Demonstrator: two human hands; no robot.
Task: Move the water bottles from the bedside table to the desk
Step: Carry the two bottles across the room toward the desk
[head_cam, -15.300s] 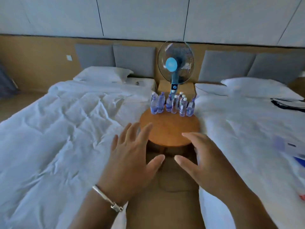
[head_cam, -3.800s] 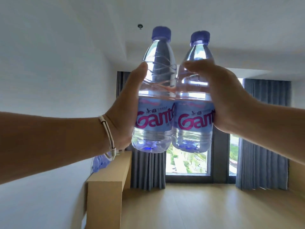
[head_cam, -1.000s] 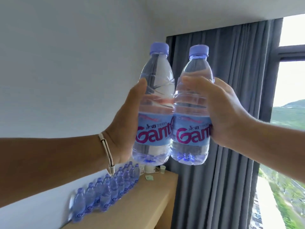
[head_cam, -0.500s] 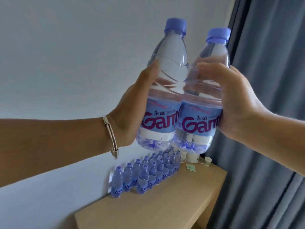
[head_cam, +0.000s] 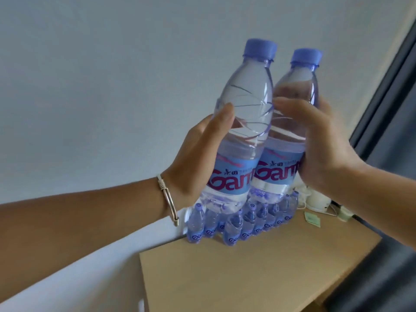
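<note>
Two clear water bottles with purple caps and blue labels are held side by side, touching, in the air above the desk. My left hand [head_cam: 198,158] grips the left water bottle [head_cam: 244,113]. My right hand [head_cam: 326,152] grips the right water bottle [head_cam: 295,86]. Both lean slightly to the right. Below them, the wooden desk [head_cam: 258,271] carries several more water bottles [head_cam: 234,224] in rows along the wall. The bedside table is out of view.
A white kettle [head_cam: 318,202] with a cord, a small paper packet [head_cam: 311,219] and a small cup [head_cam: 345,213] sit at the desk's far end. A grey curtain [head_cam: 391,136] hangs to the right. The white wall runs behind the desk.
The desk has come closer and fills more of the lower view. Both held bottles have sunk toward the rows on the desk and tilted a little more to the right.
</note>
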